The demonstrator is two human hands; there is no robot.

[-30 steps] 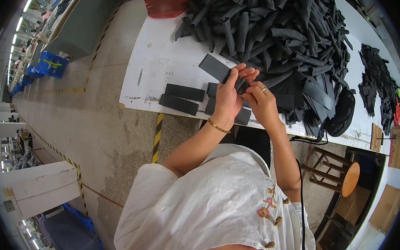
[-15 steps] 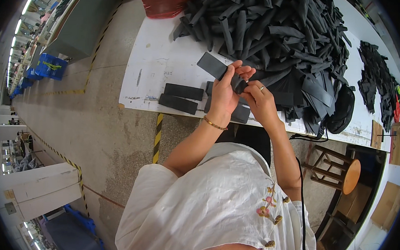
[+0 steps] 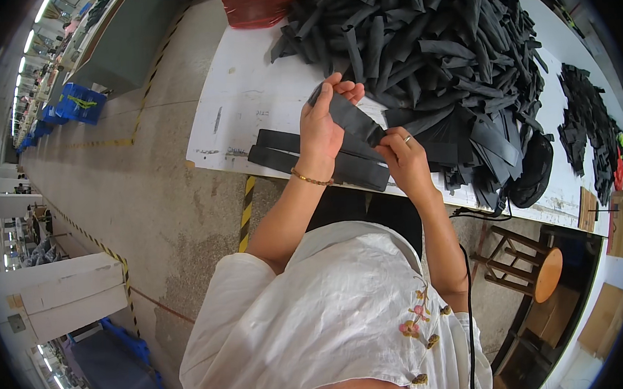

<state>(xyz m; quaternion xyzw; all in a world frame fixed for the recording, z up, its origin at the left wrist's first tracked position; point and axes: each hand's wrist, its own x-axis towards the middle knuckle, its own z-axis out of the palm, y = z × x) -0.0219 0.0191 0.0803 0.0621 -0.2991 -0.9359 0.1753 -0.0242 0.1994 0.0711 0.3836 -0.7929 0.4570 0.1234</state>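
A dark grey fabric strip [image 3: 353, 118] is stretched at a slant between my two hands, above the near edge of the white table. My left hand [image 3: 321, 126] grips its upper left end, thumb on top and fingers behind. At the lower right end, my right hand [image 3: 403, 159] pinches the strip between thumb and fingertips; a ring shows on one finger. Under my hands, two flat black strips [image 3: 278, 157] lie side by side along the table edge, partly hidden by my left hand and forearm.
A large heap of dark tubular fabric pieces [image 3: 423, 38] covers the table's far side. Flat strips [image 3: 494, 144] and a black pouch [image 3: 532, 170] with a cord lie to the right. A red plastic bag [image 3: 257, 5] sits at the far corner. A wooden stool [image 3: 544, 273] stands at right.
My left hand has slid up and left along the strip, away from the right hand. The strip, bunched near my fingers before, is now drawn out flat. My right hand has barely moved.
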